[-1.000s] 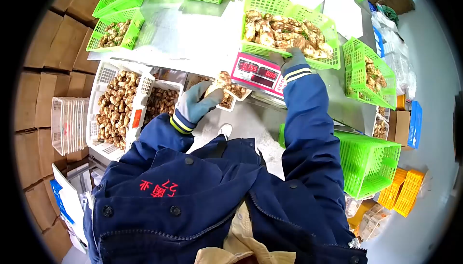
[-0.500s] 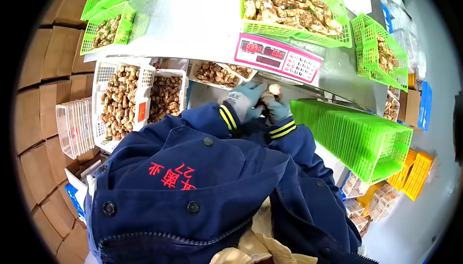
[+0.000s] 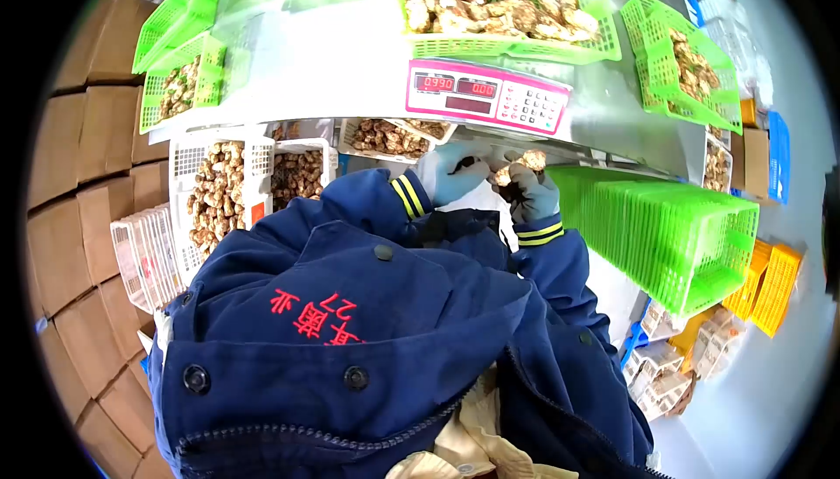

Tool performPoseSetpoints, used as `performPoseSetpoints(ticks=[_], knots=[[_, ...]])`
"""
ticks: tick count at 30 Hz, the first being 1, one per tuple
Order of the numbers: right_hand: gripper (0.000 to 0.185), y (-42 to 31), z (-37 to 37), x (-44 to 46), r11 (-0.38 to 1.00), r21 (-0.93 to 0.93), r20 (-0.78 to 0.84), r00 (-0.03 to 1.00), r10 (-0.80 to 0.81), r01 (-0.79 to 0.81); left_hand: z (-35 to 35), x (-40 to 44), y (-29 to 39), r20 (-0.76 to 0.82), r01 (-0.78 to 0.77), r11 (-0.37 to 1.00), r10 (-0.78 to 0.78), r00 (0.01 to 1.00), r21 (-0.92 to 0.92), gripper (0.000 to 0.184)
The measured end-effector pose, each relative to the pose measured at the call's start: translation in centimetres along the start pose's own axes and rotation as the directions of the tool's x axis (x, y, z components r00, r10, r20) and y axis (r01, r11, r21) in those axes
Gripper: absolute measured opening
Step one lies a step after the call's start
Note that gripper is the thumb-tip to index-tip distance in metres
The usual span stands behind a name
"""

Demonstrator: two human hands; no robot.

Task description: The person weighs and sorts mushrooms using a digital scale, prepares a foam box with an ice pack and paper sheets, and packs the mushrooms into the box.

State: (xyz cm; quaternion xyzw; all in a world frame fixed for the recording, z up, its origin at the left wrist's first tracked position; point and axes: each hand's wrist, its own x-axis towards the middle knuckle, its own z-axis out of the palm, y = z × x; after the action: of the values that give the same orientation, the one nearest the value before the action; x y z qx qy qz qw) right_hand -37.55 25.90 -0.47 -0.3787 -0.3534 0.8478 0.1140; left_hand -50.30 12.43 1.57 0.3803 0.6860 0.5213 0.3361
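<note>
Both my hands wear pale blue-grey work gloves and are in front of the scale. In my right hand (image 3: 534,197), closed fingers grip a brown-and-white mushroom (image 3: 530,161). My left hand (image 3: 448,174) is a little to the left, its fingers curled round a small dark thing (image 3: 469,165) that I cannot make out. A gap separates the two hands. Just beyond them stands a pink-edged digital scale (image 3: 490,97) with red digits. Left of my left hand, a white crate (image 3: 347,138) holds more mushrooms.
A green basket (image 3: 516,48) of mushrooms stands behind the scale on the metal table (image 3: 306,68). Smaller green baskets (image 3: 691,76) flank it. Nested green baskets (image 3: 665,234) stand at right. White crates (image 3: 186,160) of mushrooms are at left, with cardboard boxes (image 3: 61,251) beyond.
My hands, close together before, have moved apart. The right hand has gone right with the mushroom, which now shows more fully. The view has shifted slightly.
</note>
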Motion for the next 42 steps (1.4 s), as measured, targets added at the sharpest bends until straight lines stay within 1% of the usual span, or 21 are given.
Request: performPoseSetpoints(ticks=[1,2,5,8,10,13,16,17,22,24,26,29,30,33,34,36,37,38,39,40,42], knots=[[0.035,-0.3,0.0,-0.2,0.998,0.051,0.079,0.996,-0.051,0.047,0.1,0.1,0.2,-0.02,0.009,1.0,-0.01,1.0,-0.025,0.035],[0.037,-1.1,0.0,-0.4,0.998,0.056,0.2,0.98,0.012,-0.024,0.3,0.2,0.4,-0.037,0.02,0.998,-0.022,0.999,-0.054,0.035],[0.043,-2.5,0.6,-1.1,0.981,0.166,0.302,0.952,0.049,-0.103,-0.1,0.4,0.7,0.065,0.058,0.996,-0.053,0.996,-0.067,0.034],[0.048,-2.9,0.7,-1.5,0.945,0.284,0.343,0.938,0.056,-0.161,0.1,0.8,1.1,0.058,0.094,0.982,-0.086,0.995,-0.162,0.032],[0.051,-3.2,0.6,-1.8,0.943,0.286,0.351,0.935,0.06,-0.168,0.4,1.1,0.8,0.04,-0.001,0.984,0.009,0.999,-0.18,0.031],[0.049,-3.2,-0.5,-2.2,0.967,0.249,0.384,0.923,-0.042,-0.059,1.7,1.5,1.3,-0.002,0.012,0.996,-0.013,1.0,-0.085,0.03],[0.049,-1.6,-4.1,-3.2,0.953,0.302,0.27,0.955,-0.123,0.037,4.1,2.0,1.2,0.046,-0.046,0.999,0.047,0.998,-0.015,0.029],[0.048,-1.2,-5.3,-3.2,0.928,0.37,0.315,0.933,-0.172,0.046,5.6,2.2,1.5,0.052,-0.019,0.998,0.022,0.998,-0.067,0.028],[0.04,-0.1,-13.2,-9.3,0.868,0.437,0.058,0.956,-0.287,0.234,14.6,2.6,2.9,0.3,0.0,0.999,0.016,0.954,-0.054,0.027],[0.037,0.0,-17.1,-12.9,0.803,0.479,-0.052,0.925,-0.377,0.354,19.6,2.0,3.8,0.411,0.105,0.992,-0.065,0.909,-0.075,0.026],[0.035,0.6,-21.6,-16.6,0.779,0.451,-0.145,0.896,-0.419,0.437,24.9,0.9,5.1,0.505,0.107,0.984,-0.022,0.863,-0.14,0.026],[0.034,1.8,-28.9,-22.2,0.713,0.46,-0.196,0.844,-0.5,0.529,33.1,-1.5,7.8,0.668,0.019,0.996,0.042,0.743,-0.084,0.031],[0.034,0.8,-29.8,-25.3,0.688,0.436,-0.343,0.814,-0.468,0.58,36.1,-2.7,9.7,0.702,0.037,0.999,-0.006,0.712,-0.029,0.033],[0.03,-0.2,-36.1,-32.2,0.797,0.298,-0.495,0.799,-0.342,0.526,45.1,-4.8,11.9,0.839,0.2,0.98,-0.121,0.53,0.015,0.038],[0.027,-0.3,-38.6,-34.4,0.831,0.269,-0.536,0.792,-0.292,0.488,48.4,-5.9,12.1,0.849,0.224,0.975,-0.124,0.514,0.007,0.04],[0.022,-1.1,-41.8,-38.4,0.849,0.15,-0.595,0.732,-0.333,0.507,54.1,-7.5,13.8,0.912,0.341,0.939,-0.176,0.37,0.043,0.039],[0.021,-1.3,-42.9,-39.3,0.863,0.002,-0.652,0.655,-0.382,0.506,56.5,-8.1,13.8,0.904,0.409,0.907,-0.258,0.34,0.105,0.039],[0.027,0.5,-45.9,-39.0,0.886,-0.169,-0.703,0.577,-0.416,0.432,58.7,-8.6,13.8,0.885,0.479,0.86,-0.35,0.307,0.174,0.04],[0.03,1.8,-48.1,-38.5,0.866,-0.379,-0.717,0.488,-0.498,0.326,60.7,-8.7,14.4,0.934,0.304,0.938,-0.247,0.258,0.164,0.037],[0.034,2.2,-49.7,-38.1,0.808,-0.56,-0.706,0.404,-0.582,0.184,63.0,-8.6,13.9,0.938,0.308,0.938,-0.24,0.249,0.158,0.034],[0.04,-1.2,-50.5,-40.1,0.718,-0.694,-0.657,0.46,-0.598,-0.058,67.6,-7.7,11.8,0.953,0.373,0.917,-0.228,0.199,0.141,0.027]])
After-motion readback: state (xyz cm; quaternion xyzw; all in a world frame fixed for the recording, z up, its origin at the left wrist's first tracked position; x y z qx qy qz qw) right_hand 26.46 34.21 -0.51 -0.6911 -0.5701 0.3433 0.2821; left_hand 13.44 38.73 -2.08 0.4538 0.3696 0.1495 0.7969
